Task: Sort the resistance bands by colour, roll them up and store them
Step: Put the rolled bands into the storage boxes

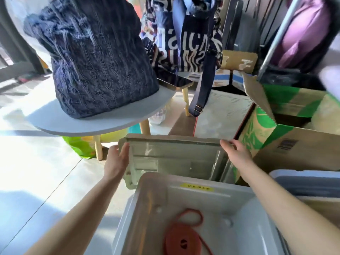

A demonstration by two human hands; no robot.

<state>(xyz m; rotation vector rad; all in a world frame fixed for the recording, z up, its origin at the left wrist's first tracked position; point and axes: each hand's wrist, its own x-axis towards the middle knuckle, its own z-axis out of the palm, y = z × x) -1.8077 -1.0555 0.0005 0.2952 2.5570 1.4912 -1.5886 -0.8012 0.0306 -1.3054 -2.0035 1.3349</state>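
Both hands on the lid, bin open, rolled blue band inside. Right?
One error: the rolled band in the bin is red, not blue, as the head view shows. The left hand and right hand do hold the lid, and the bin is open.

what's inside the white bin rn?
One rolled red resistance band, its loose end looped on the white bin floor. Nothing else shows; the floor under the roll is covered, and the bin's near end is out of frame.

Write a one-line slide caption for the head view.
Left hand and right hand hold the lid beyond the open bin, a rolled red band inside.
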